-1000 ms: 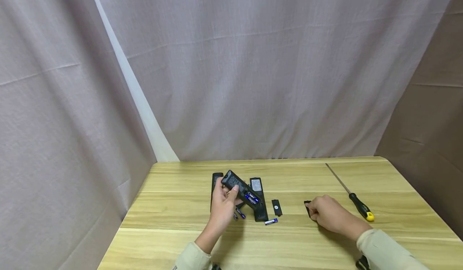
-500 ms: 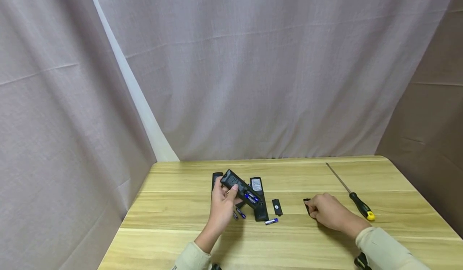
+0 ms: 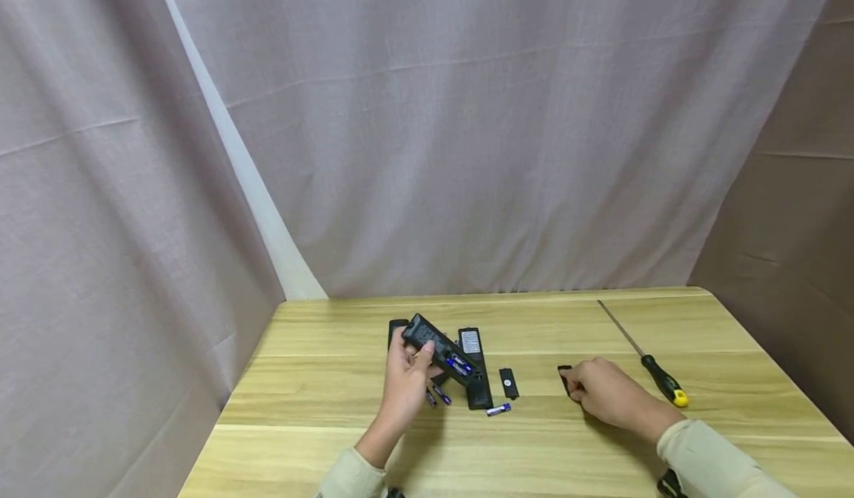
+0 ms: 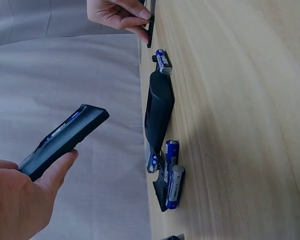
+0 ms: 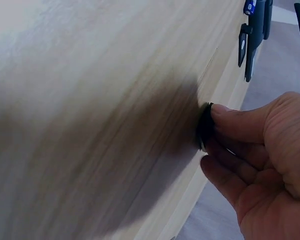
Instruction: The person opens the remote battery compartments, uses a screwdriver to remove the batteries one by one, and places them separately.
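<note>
My left hand [image 3: 403, 383] holds a black remote control [image 3: 427, 337] above the table, tilted, its back facing up. The battery compartment is uncovered, with blue-and-silver batteries [image 3: 459, 365] lying in it. The thumb lies across the back, while the other fingers are mostly hidden beneath. Farther right, my right hand [image 3: 610, 393] pinches a small black battery cover [image 5: 205, 126] by its edge, right at the tabletop. Part of that cover is hidden by the fingers. Another battery cover [image 3: 508, 384], bearing a round white mark, lies flat between the two hands.
Behind the held remote lie a second remote [image 3: 479, 396] with a white label and a third remote [image 3: 397, 325], partly hidden. Loose batteries [image 3: 441, 393] rest below them, and a single battery [image 3: 498, 410] lies nearby. A screwdriver [image 3: 660, 379] with a black-and-yellow handle is at the right.
</note>
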`<state>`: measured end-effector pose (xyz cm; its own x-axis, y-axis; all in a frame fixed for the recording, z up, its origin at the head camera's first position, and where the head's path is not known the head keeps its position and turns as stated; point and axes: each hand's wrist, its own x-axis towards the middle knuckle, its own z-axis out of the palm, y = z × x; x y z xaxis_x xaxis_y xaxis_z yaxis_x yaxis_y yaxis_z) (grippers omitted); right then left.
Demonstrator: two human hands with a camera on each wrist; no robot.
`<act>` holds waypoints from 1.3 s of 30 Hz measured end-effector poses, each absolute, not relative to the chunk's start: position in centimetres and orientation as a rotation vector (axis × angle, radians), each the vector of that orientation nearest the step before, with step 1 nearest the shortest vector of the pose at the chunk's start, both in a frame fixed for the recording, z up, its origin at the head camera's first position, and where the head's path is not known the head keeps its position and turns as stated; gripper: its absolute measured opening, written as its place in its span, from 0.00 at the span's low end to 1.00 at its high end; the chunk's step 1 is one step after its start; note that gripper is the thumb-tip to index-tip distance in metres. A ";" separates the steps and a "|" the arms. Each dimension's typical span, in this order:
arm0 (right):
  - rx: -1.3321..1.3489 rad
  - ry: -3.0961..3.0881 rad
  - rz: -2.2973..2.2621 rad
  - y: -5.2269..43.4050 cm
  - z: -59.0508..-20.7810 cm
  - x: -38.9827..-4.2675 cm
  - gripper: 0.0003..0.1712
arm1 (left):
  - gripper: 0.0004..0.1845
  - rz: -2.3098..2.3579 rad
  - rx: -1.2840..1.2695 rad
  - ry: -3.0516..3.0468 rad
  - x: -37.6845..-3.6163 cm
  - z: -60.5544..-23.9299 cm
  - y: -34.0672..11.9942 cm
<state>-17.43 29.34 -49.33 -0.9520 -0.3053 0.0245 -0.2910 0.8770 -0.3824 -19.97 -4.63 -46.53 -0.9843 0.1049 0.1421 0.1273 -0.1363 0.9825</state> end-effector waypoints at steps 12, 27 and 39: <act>-0.535 3.140 -0.617 29.4 -49.1 -17.5 0.08 | 0.16 -2.384 -0.229 -2.035 -19.7 -46.1 -4.7; -0.500 3.293 -0.568 29.8 -47.2 -15.7 0.07 | 0.16 -2.408 -0.244 -2.000 -19.8 -45.8 -4.6; -0.483 3.309 -0.546 30.1 -47.6 -14.7 0.06 | 0.17 -2.384 -0.235 -2.000 -19.8 -45.9 -4.8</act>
